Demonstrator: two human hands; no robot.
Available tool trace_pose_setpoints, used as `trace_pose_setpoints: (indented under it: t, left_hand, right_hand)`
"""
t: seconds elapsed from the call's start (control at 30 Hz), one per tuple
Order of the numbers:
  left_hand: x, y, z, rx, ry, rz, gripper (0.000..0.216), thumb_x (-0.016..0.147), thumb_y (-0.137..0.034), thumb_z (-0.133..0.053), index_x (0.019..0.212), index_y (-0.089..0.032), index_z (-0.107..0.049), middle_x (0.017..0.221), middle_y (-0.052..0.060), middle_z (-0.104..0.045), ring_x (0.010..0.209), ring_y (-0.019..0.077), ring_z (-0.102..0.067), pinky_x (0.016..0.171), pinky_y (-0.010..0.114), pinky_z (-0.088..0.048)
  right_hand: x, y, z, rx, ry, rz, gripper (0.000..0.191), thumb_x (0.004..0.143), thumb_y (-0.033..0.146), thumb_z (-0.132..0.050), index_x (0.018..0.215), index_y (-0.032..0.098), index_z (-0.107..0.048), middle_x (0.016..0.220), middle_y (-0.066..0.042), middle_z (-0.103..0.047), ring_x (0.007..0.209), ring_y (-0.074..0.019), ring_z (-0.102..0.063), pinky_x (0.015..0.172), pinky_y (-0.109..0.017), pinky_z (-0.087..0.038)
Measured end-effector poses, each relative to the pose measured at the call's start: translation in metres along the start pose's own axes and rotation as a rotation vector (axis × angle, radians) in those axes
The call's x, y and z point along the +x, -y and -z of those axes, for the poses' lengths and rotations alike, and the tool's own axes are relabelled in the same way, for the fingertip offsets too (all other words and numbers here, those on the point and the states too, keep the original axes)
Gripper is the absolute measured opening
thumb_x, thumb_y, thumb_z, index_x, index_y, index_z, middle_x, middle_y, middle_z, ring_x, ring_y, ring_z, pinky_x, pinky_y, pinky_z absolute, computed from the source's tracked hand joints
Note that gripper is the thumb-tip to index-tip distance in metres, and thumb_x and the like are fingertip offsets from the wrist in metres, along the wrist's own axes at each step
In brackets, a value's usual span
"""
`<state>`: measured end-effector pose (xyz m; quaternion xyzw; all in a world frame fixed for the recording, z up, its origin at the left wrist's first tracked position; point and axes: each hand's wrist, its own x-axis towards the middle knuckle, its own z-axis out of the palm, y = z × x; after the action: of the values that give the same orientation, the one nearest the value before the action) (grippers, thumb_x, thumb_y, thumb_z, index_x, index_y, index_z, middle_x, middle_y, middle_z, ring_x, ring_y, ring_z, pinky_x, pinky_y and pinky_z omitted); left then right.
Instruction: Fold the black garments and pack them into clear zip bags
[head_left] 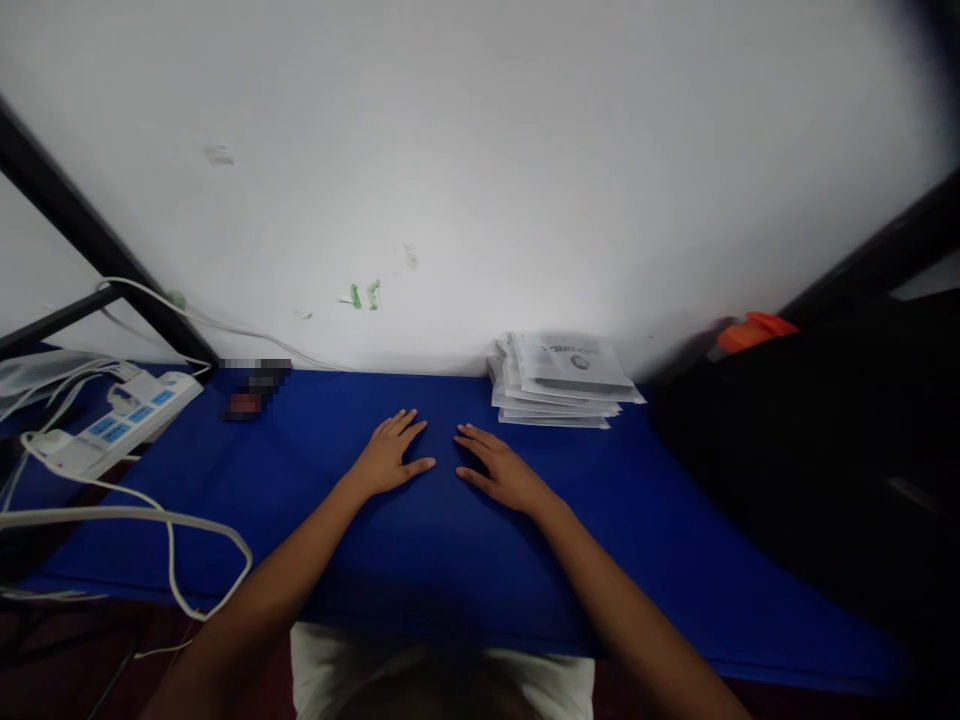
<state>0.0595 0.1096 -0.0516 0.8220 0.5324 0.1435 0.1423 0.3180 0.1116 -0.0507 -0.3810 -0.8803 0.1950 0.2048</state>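
My left hand (390, 455) lies palm down on the blue table cover (442, 560), its fingers spread and holding nothing. Opposite it, my right hand (502, 468) rests flat on the same cover, also with fingers apart and nothing in them. A narrow gap of blue cloth separates the two hands. Just beyond my right hand is a stack of frosted plastic packets (574, 365) with dark print on the top one. Neither hand touches the stack.
A white power strip (127, 425) with plugs stands at the left, and a white cable (206, 525) loops over the table's front edge. A partly blurred dark item (251, 392) lies near the white wall (465, 180). Black fabric (810, 450) and something orange (757, 330) fill the right side.
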Motion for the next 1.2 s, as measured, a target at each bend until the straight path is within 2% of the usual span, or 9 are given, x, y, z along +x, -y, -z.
trace_pose_setpoints:
  t: [0.2,1.2]
  left_hand:
    - [0.0002,0.0018,-0.0017,-0.014,-0.015,-0.008,0.071,0.087,-0.067,-0.051,0.143,-0.024,-0.044,0.156,0.012,-0.033,0.146,0.0306,-0.024,0.117,0.051,-0.022]
    - [-0.0004,0.0013,-0.0011,-0.007,-0.004,-0.008,0.071,0.087,-0.065,-0.052,0.144,-0.023,-0.043,0.156,0.011,-0.033,0.146,0.0310,-0.025,0.117,0.051,-0.022]
  right_hand:
    - [-0.0003,-0.0013,-0.0010,0.018,-0.011,0.006,0.051,0.093,0.044,-0.056,0.139,0.023,-0.050,0.149,-0.013,-0.044,0.140,-0.0298,-0.038,0.113,-0.053,-0.035]
    - [-0.0002,-0.0014,-0.0004,0.017,0.008,-0.004,0.052,0.093,0.044,-0.055,0.139,0.021,-0.051,0.149,-0.014,-0.043,0.140,-0.0288,-0.037,0.114,-0.052,-0.035]
